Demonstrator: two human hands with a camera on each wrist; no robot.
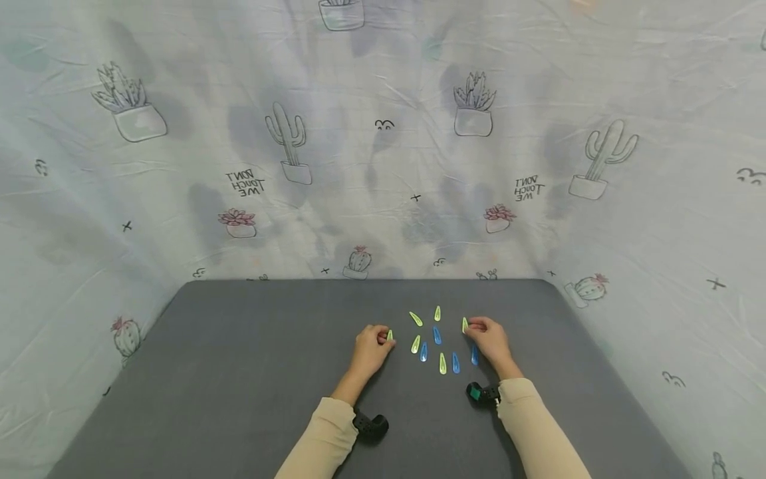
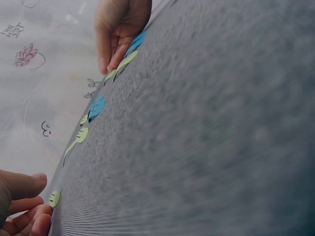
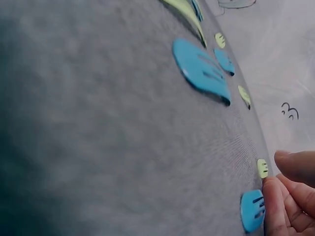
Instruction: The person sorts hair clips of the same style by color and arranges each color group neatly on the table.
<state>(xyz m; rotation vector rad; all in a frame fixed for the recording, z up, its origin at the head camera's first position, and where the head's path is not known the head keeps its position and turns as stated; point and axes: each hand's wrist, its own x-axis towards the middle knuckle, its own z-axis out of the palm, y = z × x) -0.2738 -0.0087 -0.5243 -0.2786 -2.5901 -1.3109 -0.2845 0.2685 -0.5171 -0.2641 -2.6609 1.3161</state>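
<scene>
On the dark table, my left hand [image 1: 370, 349] pinches a yellow-green snap hair clip [image 1: 390, 335] between thumb and fingertips, at the left of a loose group of clips. At the right side of the group, my right hand [image 1: 489, 340] holds another yellow-green hair clip [image 1: 465, 324] at its fingertips, low over the table. A blue hair clip [image 1: 475, 355] lies just below that hand; it also shows large beside the fingers in the right wrist view. Between the hands lie more yellow-green clips [image 1: 443, 363] and blue clips [image 1: 456, 362], spread apart.
The grey tabletop [image 1: 239, 372] stretches wide to the left. Behind it hangs a pale cloth [image 1: 383, 159] printed with cacti, which also closes in both sides. Black wrist cameras [image 1: 372, 429] are strapped at both sleeves, close to the table.
</scene>
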